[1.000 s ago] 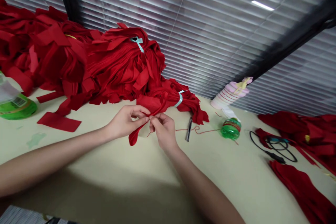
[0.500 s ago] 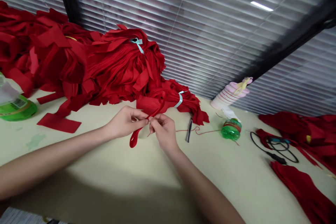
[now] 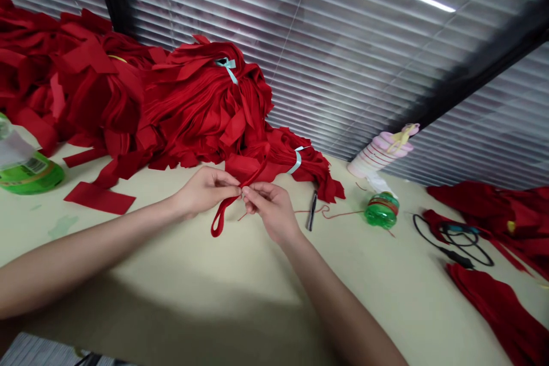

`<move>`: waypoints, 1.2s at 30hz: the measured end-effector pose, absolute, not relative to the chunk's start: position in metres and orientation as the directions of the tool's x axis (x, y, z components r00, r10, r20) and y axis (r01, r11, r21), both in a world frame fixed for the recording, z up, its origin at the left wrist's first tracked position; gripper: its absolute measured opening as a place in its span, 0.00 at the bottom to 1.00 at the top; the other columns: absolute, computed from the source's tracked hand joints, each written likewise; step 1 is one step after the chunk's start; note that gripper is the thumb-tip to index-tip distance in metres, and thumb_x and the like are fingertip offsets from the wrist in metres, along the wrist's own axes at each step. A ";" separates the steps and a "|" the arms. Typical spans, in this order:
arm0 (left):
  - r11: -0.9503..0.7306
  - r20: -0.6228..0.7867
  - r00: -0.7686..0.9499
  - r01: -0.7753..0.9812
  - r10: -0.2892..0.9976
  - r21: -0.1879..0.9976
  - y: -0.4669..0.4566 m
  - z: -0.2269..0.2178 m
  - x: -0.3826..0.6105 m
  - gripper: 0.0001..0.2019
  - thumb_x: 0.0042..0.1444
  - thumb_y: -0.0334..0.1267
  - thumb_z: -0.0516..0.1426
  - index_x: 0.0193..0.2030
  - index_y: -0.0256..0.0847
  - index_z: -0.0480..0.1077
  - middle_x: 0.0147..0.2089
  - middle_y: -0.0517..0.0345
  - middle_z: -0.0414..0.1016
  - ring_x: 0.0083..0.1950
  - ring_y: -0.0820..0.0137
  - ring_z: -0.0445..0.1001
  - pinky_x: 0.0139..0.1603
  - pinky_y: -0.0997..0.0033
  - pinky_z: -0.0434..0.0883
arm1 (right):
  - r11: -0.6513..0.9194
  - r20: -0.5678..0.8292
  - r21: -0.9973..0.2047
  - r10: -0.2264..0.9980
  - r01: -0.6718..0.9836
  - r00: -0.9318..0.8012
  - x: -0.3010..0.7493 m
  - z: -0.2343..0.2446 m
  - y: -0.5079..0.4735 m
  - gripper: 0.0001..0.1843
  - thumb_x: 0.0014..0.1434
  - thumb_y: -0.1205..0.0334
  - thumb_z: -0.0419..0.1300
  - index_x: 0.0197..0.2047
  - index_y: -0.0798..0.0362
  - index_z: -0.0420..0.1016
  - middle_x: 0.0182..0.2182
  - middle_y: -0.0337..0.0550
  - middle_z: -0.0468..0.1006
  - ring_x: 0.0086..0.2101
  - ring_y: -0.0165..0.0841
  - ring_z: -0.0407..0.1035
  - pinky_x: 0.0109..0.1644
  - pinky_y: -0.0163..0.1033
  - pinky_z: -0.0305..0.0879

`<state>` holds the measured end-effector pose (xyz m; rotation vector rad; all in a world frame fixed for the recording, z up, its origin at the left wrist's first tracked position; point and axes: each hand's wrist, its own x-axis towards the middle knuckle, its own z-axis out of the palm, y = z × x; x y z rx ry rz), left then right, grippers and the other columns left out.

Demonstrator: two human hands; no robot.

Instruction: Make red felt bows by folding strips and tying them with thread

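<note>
My left hand (image 3: 205, 190) and my right hand (image 3: 271, 209) meet fingertip to fingertip over the cream table (image 3: 240, 291). Both pinch a narrow red fabric strip (image 3: 223, 214) that is folded into a loop and hangs down to the tabletop below my left fingers. The strip's upper part runs back toward a red fabric bundle (image 3: 278, 160) tied with a pale blue band. A thin red thread (image 3: 338, 215) trails from near my right hand toward a green spool (image 3: 381, 209).
Large heaps of red fabric pieces (image 3: 128, 91) fill the back left against window blinds. A loose red rectangle (image 3: 100, 199) and a green bottle (image 3: 26, 168) lie at left. A dark pen-like tool (image 3: 313, 211), a pink cone (image 3: 380, 150), black cable (image 3: 454, 240) and more red cloth (image 3: 501, 309) lie right.
The red strip has been drawn narrower into a loop between my fingers, and both hands have shifted slightly up and closer together.
</note>
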<state>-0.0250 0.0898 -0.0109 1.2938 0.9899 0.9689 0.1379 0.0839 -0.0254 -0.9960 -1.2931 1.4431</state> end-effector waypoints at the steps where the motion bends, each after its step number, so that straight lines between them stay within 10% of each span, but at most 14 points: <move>1: 0.061 -0.051 0.277 -0.026 0.959 0.998 0.090 -0.012 -0.025 0.03 0.46 0.33 0.62 0.29 0.38 0.77 0.29 0.60 0.79 0.31 0.74 0.74 0.37 0.76 0.69 | -0.036 -0.003 -0.992 0.965 -0.121 -0.263 0.140 -0.024 0.085 0.11 0.47 0.57 0.65 0.26 0.57 0.73 0.20 0.37 0.70 0.19 0.24 0.61 0.23 0.32 0.57; 25: 0.490 -0.334 0.501 -0.218 0.798 0.844 0.076 0.013 -0.021 0.04 0.40 0.33 0.61 0.20 0.35 0.71 0.20 0.59 0.71 0.24 0.75 0.67 0.31 0.73 0.67 | -0.255 -0.148 -0.951 0.869 -0.172 -0.472 0.154 -0.009 0.085 0.03 0.42 0.66 0.56 0.21 0.54 0.64 0.12 0.24 0.46 0.13 0.18 0.36 0.17 0.29 0.36; 36: -0.080 -0.222 0.655 0.398 0.722 0.914 0.056 0.013 -0.026 0.07 0.42 0.29 0.55 0.25 0.39 0.75 0.22 0.62 0.70 0.21 0.78 0.58 0.20 0.77 0.55 | 0.261 -0.104 -0.905 0.629 0.335 -0.771 0.171 0.015 0.074 0.06 0.56 0.64 0.55 0.31 0.54 0.72 0.23 0.36 0.65 0.23 0.25 0.56 0.26 0.32 0.52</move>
